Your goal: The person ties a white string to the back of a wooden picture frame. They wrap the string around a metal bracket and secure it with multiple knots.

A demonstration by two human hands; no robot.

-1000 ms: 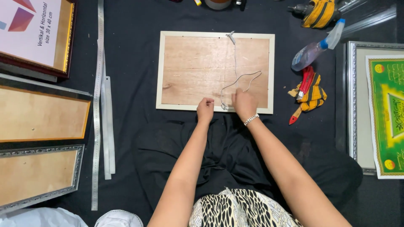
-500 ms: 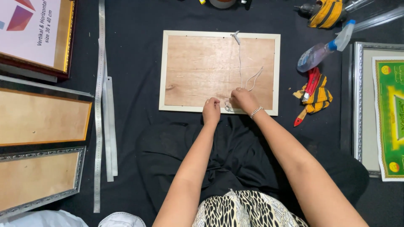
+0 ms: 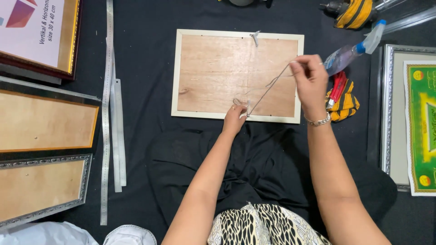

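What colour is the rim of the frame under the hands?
Cream-white, around a brown wooden backing; the frame shows in the head view.

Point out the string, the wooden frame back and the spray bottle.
string (image 3: 268, 90): head view, on the taut stretch between the two hands.
wooden frame back (image 3: 213, 72): head view, on the bare brown panel.
spray bottle (image 3: 345, 56): head view, on the clear body.

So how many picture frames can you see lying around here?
5: the white frame face down at centre, three at left, gold-edged, orange-edged, silver, and one silver at right. More may lie off-view.
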